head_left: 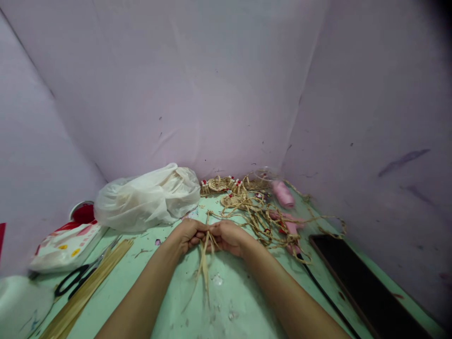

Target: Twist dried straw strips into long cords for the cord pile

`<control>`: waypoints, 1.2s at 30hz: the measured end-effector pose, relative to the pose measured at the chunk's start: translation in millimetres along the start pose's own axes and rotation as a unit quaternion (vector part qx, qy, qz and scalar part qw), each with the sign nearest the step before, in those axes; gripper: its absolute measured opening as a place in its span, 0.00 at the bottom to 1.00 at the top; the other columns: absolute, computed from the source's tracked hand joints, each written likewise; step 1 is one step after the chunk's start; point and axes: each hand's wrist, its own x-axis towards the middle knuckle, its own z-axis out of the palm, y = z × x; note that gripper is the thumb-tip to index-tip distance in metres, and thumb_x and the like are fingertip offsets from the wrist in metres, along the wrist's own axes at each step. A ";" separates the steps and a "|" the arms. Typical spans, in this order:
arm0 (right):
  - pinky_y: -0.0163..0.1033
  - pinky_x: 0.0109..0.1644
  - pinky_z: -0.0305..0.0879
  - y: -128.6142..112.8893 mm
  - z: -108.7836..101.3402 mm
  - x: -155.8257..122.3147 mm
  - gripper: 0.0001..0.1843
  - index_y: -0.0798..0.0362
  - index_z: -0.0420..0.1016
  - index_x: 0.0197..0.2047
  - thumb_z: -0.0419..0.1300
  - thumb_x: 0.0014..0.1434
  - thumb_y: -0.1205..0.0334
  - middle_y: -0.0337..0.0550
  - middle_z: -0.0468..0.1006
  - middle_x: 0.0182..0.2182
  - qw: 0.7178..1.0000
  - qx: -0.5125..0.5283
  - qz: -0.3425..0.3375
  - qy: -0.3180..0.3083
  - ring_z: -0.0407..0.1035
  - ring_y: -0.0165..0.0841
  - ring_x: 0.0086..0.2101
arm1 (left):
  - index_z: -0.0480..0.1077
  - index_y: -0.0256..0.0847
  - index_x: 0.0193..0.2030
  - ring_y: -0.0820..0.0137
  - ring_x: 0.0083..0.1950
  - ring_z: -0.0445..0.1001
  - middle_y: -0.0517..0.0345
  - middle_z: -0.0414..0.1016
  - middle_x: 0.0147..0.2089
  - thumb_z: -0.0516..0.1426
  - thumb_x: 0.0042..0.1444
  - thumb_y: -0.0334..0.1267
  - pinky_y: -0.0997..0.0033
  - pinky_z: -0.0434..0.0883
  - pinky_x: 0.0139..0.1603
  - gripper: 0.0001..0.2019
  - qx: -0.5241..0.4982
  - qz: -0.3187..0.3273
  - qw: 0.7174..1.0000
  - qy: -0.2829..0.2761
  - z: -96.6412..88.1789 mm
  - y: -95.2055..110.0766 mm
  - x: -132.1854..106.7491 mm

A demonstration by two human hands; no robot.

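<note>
My left hand (188,234) and my right hand (229,237) meet over the middle of the pale green table (243,306), fingers curled. Both pinch the top of a small bundle of tan straw strands (204,268), whose loose ends hang toward me across the table. A thin strand sticks up between the hands. Just beyond my right hand lies a tangle of braided straw cord (263,221) with small woven pieces and red and white beads (226,185).
A white plastic bag (148,197) lies at the back left, a red-lidded jar (83,212) and a printed packet (67,245) beside it. Black-handled scissors (76,281) and long straw sticks (88,287) lie left. A pink thread spool (283,194) and a black slab (360,282) are right.
</note>
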 end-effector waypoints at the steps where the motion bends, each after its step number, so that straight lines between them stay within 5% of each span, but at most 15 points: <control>1: 0.30 0.23 0.63 1.2 -1.2 0.9 0.09 0.60 0.68 0.23 0.49 0.49 0.76 0.37 0.67 0.12 1.000 -0.018 -0.012 0.019 0.60 0.23 0.14 | 0.56 0.38 0.17 0.84 0.11 0.45 0.70 0.51 0.12 0.58 0.35 0.45 0.80 0.38 0.13 0.15 0.003 -0.008 1.000 -0.004 0.0 -0.2 -0.3; 7: 0.28 0.18 0.58 12.9 -9.0 16.4 0.07 0.58 0.66 0.19 0.52 0.41 0.77 0.33 0.65 0.09 0.974 -0.187 -0.080 0.098 0.59 0.23 0.12 | 0.56 0.38 0.13 0.83 0.09 0.47 0.68 0.52 0.09 0.55 0.36 0.40 0.79 0.42 0.11 0.12 0.082 0.022 0.996 0.017 0.6 -1.8 -3.1; 18: 0.31 0.20 0.60 13.0 -8.7 18.9 0.09 0.56 0.65 0.22 0.49 0.37 0.77 0.34 0.68 0.13 0.982 -0.149 -0.050 0.104 0.62 0.26 0.14 | 0.55 0.39 0.13 0.84 0.09 0.45 0.69 0.51 0.09 0.57 0.32 0.43 0.79 0.41 0.10 0.14 0.077 0.049 0.995 -0.037 -5.2 -0.7 -1.7; 29: 0.29 0.21 0.48 17.6 -16.3 27.8 0.11 0.59 0.75 0.23 0.50 0.42 0.70 0.37 0.68 0.15 0.906 -0.355 -0.163 0.161 0.57 0.25 0.19 | 0.57 0.38 0.13 0.83 0.09 0.45 0.68 0.53 0.10 0.53 0.33 0.34 0.78 0.39 0.11 0.06 0.071 0.066 0.995 -0.031 -4.4 -4.5 2.9; 36: 0.30 0.20 0.46 17.2 -14.5 26.0 0.10 0.59 0.73 0.17 0.52 0.42 0.67 0.36 0.65 0.11 0.911 -0.349 -0.136 0.171 0.54 0.24 0.16 | 0.58 0.37 0.11 0.82 0.10 0.47 0.67 0.52 0.08 0.52 0.34 0.33 0.78 0.44 0.11 0.07 0.126 0.072 0.989 -0.012 -1.5 1.6 -5.5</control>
